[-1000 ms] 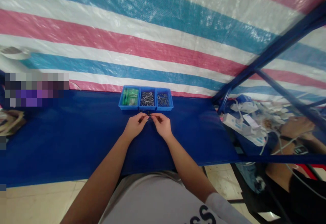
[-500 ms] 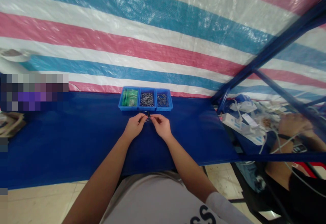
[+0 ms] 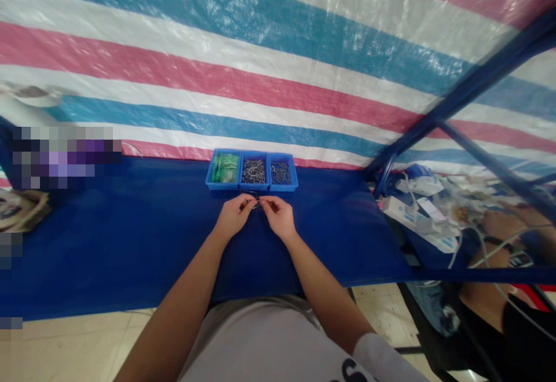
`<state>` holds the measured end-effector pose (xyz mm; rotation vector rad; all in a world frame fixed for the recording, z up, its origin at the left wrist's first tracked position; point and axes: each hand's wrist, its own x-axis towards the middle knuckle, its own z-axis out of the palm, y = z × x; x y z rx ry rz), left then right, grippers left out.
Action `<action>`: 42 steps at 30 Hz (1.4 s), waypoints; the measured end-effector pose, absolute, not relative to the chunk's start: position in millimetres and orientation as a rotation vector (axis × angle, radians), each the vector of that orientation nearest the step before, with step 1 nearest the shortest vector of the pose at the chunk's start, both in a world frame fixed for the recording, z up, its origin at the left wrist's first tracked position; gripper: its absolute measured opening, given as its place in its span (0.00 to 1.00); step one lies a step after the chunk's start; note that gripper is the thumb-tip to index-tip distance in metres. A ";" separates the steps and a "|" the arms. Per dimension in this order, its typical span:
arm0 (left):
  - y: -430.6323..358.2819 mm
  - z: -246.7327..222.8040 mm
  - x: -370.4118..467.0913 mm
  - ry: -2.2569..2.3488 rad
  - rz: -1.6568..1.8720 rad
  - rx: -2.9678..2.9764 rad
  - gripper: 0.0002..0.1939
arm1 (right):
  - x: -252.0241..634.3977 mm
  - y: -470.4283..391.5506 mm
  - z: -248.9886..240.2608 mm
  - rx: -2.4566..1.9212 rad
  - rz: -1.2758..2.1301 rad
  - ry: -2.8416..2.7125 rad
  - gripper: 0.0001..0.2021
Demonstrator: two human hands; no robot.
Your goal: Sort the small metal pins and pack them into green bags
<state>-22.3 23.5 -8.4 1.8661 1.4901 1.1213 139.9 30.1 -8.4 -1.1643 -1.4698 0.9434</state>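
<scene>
Just in front of the bins, my left hand [image 3: 234, 215] and my right hand [image 3: 278, 215] meet with fingertips pinched. Between them are thin dark metal pieces [image 3: 256, 197], too small to make out exactly. Three joined blue bins stand beyond my fingers. Green plastic packets [image 3: 226, 168] lie in the left bin [image 3: 219, 186]. The middle bin [image 3: 254, 187] holds many short shiny metal pieces [image 3: 254, 171]. Fewer, darker thin metal pieces [image 3: 281, 172] are in the right bin [image 3: 284, 187].
A blue-covered table [image 3: 143, 237] runs under the bins, with a striped tarp [image 3: 243, 81] behind. On the right are a blue metal frame [image 3: 403, 144], a white power strip [image 3: 408, 214], cables and another person's arm [image 3: 506, 234]. A brown open container [image 3: 32, 208] is at the left edge.
The whole view has shifted slightly, so the bins and table appear a little further right. My hands stay together, still pinching the metal pieces, with only slight finger movement.
</scene>
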 end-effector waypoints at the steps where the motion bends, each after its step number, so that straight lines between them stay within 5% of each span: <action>1: 23.5 -7.5 -22.5 1.491 1.112 1.871 0.13 | 139.8 29.8 -8.0 -1.165 0.943 -1.473 0.10; 34: 19.8 -3.7 -22.5 1.475 1.143 1.833 0.11 | 139.5 27.5 -4.4 -1.175 0.959 -1.469 0.09; 42: 20.1 -2.9 -24.8 1.569 1.063 1.896 0.18 | 140.2 25.2 -3.7 -1.137 0.831 -1.622 0.09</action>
